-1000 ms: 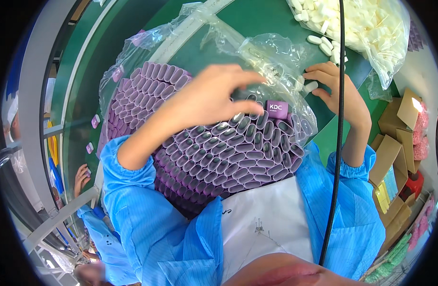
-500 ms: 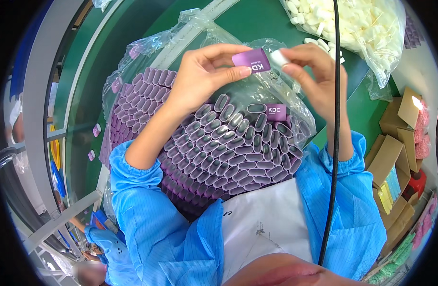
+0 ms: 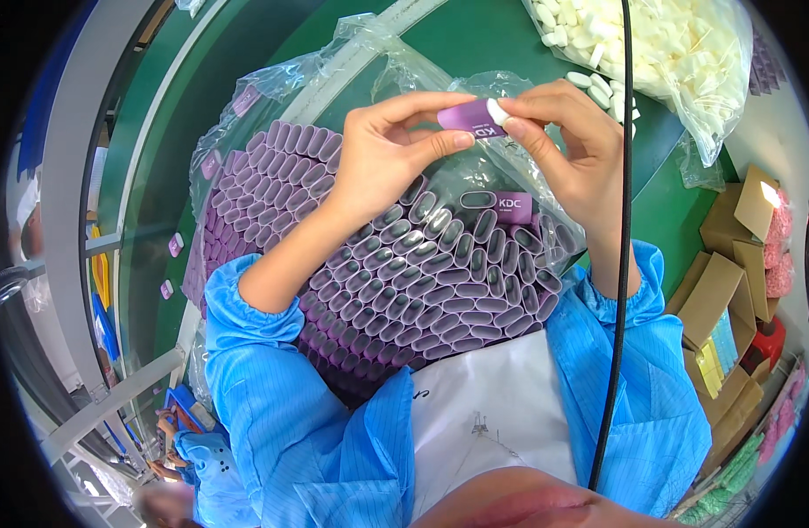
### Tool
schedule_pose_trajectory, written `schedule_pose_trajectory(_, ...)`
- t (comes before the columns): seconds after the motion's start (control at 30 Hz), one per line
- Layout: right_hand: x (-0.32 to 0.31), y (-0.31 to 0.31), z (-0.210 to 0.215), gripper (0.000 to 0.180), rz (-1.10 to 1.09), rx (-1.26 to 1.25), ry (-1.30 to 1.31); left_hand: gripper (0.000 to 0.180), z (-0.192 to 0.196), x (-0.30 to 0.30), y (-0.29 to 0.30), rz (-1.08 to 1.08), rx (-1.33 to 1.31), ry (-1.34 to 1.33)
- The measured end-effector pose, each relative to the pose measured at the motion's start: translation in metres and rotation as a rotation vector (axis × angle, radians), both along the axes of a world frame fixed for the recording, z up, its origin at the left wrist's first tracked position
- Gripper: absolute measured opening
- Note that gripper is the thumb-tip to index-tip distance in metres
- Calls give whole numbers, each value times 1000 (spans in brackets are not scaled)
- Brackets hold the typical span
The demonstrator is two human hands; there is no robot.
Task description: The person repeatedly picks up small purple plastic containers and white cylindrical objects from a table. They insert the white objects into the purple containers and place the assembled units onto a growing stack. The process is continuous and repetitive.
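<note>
My left hand (image 3: 396, 145) pinches a small purple oval sleeve (image 3: 466, 117) with white lettering, held up above the pile. A white oval plug (image 3: 498, 111) sits between the thumb and fingers of my right hand (image 3: 572, 132), against the sleeve's right end. How far it goes in, I cannot tell. Beneath my hands lies a big heap of like purple sleeves (image 3: 422, 273), packed side by side with their hollow ends up. One loose sleeve (image 3: 514, 208) lies flat on its side at the heap's right. Clear plastic bag film (image 3: 334, 53) surrounds the heap.
A clear bag of white plugs (image 3: 660, 53) rests at the far right, with several loose plugs (image 3: 603, 88) beside it. A black cable (image 3: 623, 264) hangs down past my right arm. Cardboard boxes (image 3: 717, 290) stand at right. Another person (image 3: 215, 475) works at lower left.
My right hand has moved left, bringing the white plug against the end of the purple sleeve. The left hand has shifted slightly right, still holding the sleeve.
</note>
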State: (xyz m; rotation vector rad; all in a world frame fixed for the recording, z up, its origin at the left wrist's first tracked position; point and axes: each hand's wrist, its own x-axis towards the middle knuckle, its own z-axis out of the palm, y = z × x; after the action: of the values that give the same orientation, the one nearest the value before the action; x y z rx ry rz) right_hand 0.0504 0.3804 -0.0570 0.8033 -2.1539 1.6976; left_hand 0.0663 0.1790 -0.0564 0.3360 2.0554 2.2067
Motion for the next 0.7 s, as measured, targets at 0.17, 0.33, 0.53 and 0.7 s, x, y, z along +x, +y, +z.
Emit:
schedule_pose_trajectory(0.17, 5, -7, -3, 14, -76, -71, -95, 37, 3, -2, -1, -20, -73, 83)
schedule_pose_trajectory(0.33, 3, -5, 0, 14, -14, -56, -49, 34, -5, -3, -2, 37, 21, 51)
schedule_pose_trajectory(0.53, -1, 2, -8, 15, 21, -39, 2, 35, -4, -6, -4, 2, -3, 42)
schedule_pose_trajectory(0.7, -2, -3, -9, 19, -43, 49, 284, 36, -6, -5, -5, -13, -4, -3)
